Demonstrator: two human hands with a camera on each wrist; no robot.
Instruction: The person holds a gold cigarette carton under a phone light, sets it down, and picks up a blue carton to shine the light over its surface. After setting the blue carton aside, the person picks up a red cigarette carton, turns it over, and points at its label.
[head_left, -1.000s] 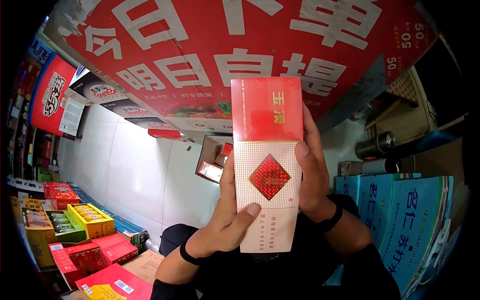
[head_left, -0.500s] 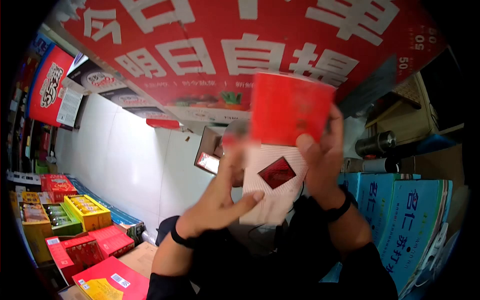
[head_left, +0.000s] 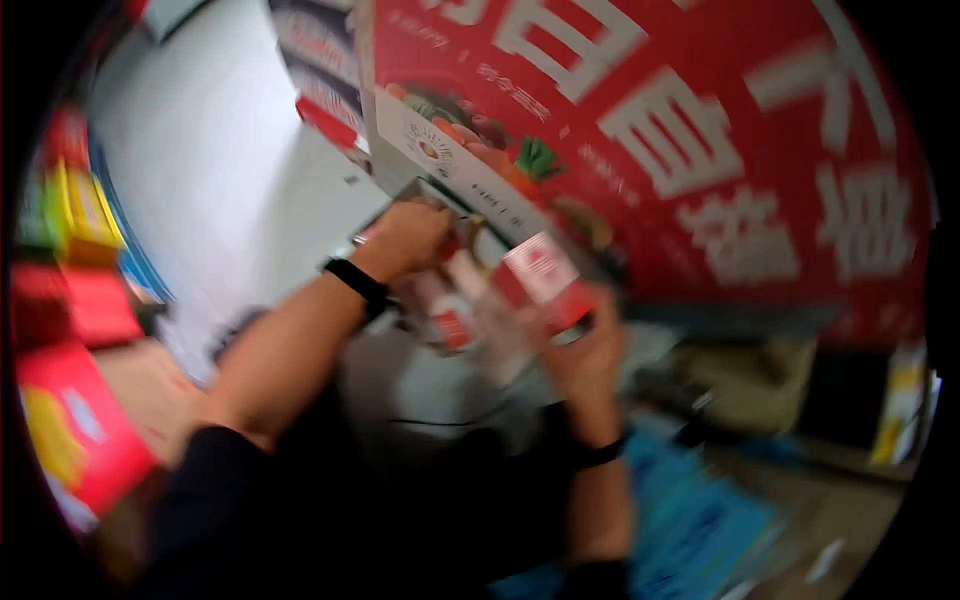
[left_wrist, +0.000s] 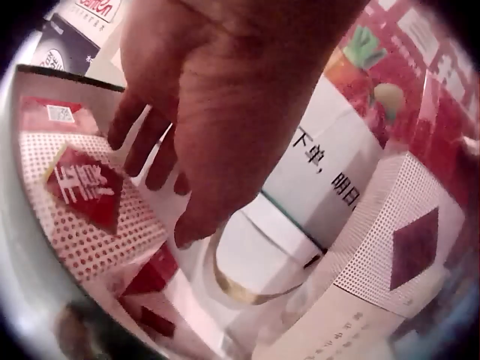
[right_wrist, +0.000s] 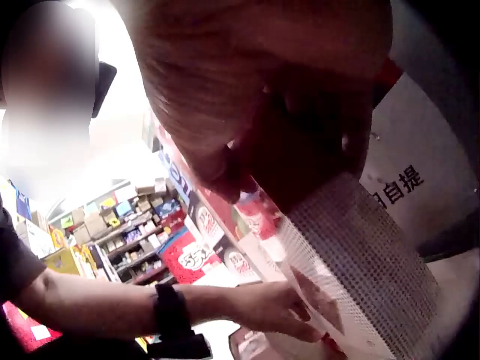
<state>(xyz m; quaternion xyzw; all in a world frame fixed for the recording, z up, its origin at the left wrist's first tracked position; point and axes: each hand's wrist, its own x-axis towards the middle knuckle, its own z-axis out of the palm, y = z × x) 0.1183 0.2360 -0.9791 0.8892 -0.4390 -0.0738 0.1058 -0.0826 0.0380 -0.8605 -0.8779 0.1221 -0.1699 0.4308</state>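
My left hand (head_left: 408,238) reaches down into an open cardboard box (head_left: 432,190) on the floor. In the left wrist view its fingers hang loosely apart, with nothing between them, beside a dotted red-and-white cigarette carton (left_wrist: 82,195) lying in the box. A white rounded object (left_wrist: 259,259) is below the thumb. My right hand (head_left: 588,345) grips another cigarette carton (right_wrist: 360,262), white-dotted with a red end, to the right of the box. That carton's dotted face with a dark red diamond also shows in the left wrist view; motion blurs the head view.
A large red printed carton wall (head_left: 640,130) rises right behind the box. Dark drink cases (head_left: 315,45) stand beyond it. Colourful boxes (head_left: 90,300) are stacked at left, and blue packs (head_left: 690,510) lie at lower right.
Both hands held the cigarette carton upright before me. The left hand has let go and moved down into the box; the right hand keeps the carton, lowered and tilted. The head view has turned.
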